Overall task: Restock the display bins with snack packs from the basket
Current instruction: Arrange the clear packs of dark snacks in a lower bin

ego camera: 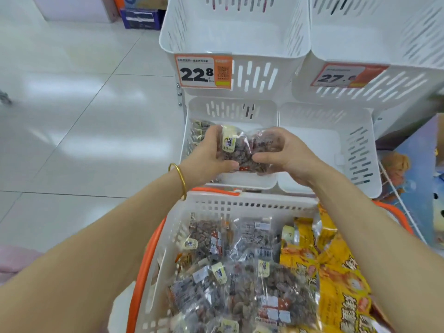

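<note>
Plastic film, clear over dark brown pieces, is what both sets of fingers curl round: a small clear snack pack with a pale label [249, 150], gripped from its left end by the left hand [209, 159] and from its right end by the right hand [288, 159], thumbs under, fingers over the top. The pack hangs over the white slotted plastic lower left bin [230, 109], above its open mouth; whether it touches the bin I cannot tell. Against that bin's left wall stands a row of matching packs [199, 131]. A thin gold bangle [181, 180] circles the left wrist.

Just beside it on the right is a white slotted lower right bin [324, 140]. Above stand two larger white upper bins [235, 32], the left one bearing an orange price tag reading 22.8 [204, 72].

Below the forearms sits the white perforated plastic basket with orange handles [240, 205], with more clear brown-filled packs [240, 272] on its left and yellow printed snack bags [336, 272] on its right. Pale glossy floor tiles [72, 92] spread to the left.
</note>
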